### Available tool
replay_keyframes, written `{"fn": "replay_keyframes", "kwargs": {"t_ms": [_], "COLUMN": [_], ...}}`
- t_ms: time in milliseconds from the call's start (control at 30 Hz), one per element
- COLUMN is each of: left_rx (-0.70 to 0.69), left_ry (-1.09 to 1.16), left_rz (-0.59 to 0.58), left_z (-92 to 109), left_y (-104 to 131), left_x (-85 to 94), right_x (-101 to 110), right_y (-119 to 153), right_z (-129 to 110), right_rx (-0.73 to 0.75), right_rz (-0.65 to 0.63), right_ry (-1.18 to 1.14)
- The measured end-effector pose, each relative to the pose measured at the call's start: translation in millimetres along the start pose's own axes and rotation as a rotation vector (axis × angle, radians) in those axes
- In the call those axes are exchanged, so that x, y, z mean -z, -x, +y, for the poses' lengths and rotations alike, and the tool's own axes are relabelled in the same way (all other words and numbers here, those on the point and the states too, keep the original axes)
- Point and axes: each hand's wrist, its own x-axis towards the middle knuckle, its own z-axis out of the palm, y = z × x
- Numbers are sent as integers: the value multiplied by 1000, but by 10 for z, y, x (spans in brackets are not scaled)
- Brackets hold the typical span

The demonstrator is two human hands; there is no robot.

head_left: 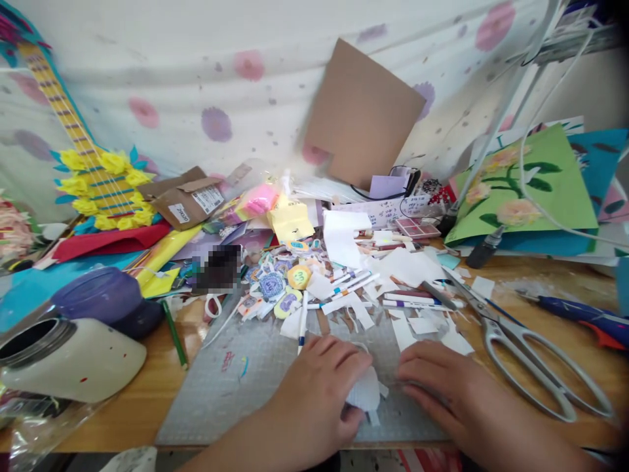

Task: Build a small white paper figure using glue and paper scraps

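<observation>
My left hand [322,387] is closed around a small white paper cutout [364,391], with the thumb below it and the fingers over its upper edge. Narrow tabs stick out from the cutout's right and lower sides. To the right of it, apart from the paper, my right hand [445,387] rests low over the grey cutting mat [216,393]. Its fingers are loosely curved with a gap to the thumb, and nothing shows between them. White paper scraps [417,328] lie just beyond this hand, and a marker [303,321] lies beyond my left fingers.
Large scissors [525,360] and a blue tool [580,311] lie at the right. Coloured paper cutouts [272,285] and markers are heaped behind the mat. At the left are a white jar [73,360], a purple container [98,295] and a green pencil [174,334]. Brown cardboard [363,111] leans behind.
</observation>
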Motion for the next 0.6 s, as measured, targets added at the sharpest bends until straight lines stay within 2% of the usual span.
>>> {"fn": "replay_keyframes", "kwargs": {"t_ms": [100,200,333,433,600], "left_rx": [-10,-25,-47,-56,-32], "left_ry": [2,6,-5,-17,86], "left_rz": [51,158,275,309,272], "left_z": [-12,-17,15,61,62], "left_y": [9,42,96,115,106], "left_x": [-35,-24,26,36,85], "right_x": [-29,-61,-145,-245,-320], "right_y": [-62,-99,-149,-212,-288], "right_z": [-27,-41,-115,-196,-208], "right_rx": [-28,-119,-266,-315,-393], "right_rz": [-18,31,80,65,144], "right_ry": [-68,-186,-591,-896,-980]}}
